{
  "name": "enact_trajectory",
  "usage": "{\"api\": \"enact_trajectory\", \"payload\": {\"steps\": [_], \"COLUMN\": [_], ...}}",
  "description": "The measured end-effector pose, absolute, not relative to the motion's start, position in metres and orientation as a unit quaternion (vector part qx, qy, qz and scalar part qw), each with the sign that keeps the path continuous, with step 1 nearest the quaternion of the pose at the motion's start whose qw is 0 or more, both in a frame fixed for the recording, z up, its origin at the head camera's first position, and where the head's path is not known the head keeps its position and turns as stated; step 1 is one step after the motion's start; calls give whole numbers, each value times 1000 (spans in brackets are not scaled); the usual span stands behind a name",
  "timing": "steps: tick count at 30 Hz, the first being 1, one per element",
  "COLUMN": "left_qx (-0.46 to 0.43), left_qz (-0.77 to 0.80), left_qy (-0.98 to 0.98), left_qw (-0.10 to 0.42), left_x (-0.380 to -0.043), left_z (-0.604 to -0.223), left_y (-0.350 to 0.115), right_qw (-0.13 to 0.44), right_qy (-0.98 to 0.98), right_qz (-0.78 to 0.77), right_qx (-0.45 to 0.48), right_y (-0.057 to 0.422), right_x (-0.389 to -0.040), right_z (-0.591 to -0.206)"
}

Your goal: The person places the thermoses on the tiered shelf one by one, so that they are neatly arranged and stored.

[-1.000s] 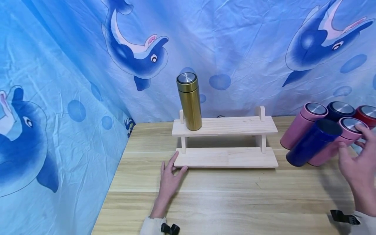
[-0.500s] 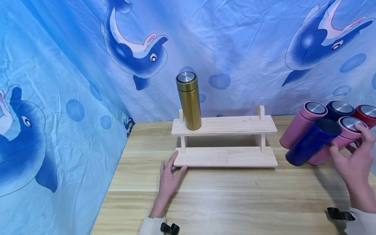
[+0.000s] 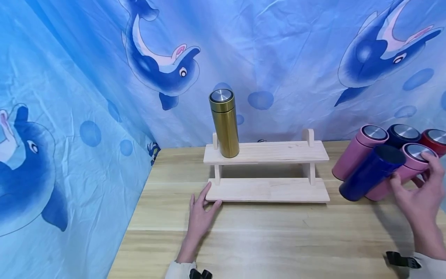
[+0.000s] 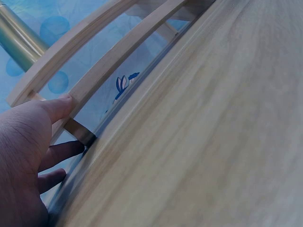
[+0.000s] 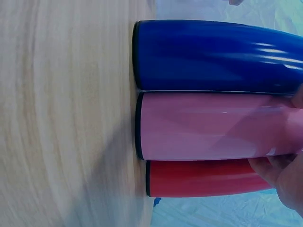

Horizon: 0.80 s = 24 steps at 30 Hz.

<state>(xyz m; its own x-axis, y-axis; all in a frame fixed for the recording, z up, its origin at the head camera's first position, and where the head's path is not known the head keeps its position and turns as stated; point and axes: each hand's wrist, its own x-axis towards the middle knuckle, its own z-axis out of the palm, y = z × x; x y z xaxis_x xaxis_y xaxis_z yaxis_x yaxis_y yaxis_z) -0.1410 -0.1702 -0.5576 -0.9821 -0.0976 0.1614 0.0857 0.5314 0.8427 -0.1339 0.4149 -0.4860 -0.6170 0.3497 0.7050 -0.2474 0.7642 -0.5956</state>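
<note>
Right of the wooden shelf (image 3: 268, 190), the right hand (image 3: 419, 193) grasped the nearer pink bottle (image 5: 208, 125), standing just beside the blue bottle (image 3: 373, 172); a straight lift appeared advisable. The left hand (image 3: 200, 219) pinched the shelf's left corner; its firmness was unconfirmed.

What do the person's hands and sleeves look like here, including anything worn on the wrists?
The left hand and right hand are bare, without gloves. The left sleeve and right sleeve are off-white. A small, blocky left wrist device is black, as is the right wrist device. No cables are visible.
</note>
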Motion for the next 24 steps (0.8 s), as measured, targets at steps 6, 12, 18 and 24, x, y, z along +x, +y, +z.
{"api": "enact_trajectory", "payload": {"steps": [6, 12, 18, 24], "left_qx": [0, -6, -18, -6], "left_qz": [-485, -488, -487, -494], "left_qy": [-868, -863, -864, -863], "left_qw": [107, 128, 127, 104], "left_x": [-143, -143, -146, -146], "left_z": [-561, -563, -560, -559], "left_y": [-170, -168, -168, -168], "right_qw": [438, 433, 432, 436], "right_qy": [-834, -833, -824, -806], "right_qz": [334, 340, 360, 388], "right_qx": [-30, -48, -76, -97], "right_y": [416, 411, 407, 404], "right_x": [-137, -135, -132, -130], "right_z": [-487, -483, -481, -483]}}
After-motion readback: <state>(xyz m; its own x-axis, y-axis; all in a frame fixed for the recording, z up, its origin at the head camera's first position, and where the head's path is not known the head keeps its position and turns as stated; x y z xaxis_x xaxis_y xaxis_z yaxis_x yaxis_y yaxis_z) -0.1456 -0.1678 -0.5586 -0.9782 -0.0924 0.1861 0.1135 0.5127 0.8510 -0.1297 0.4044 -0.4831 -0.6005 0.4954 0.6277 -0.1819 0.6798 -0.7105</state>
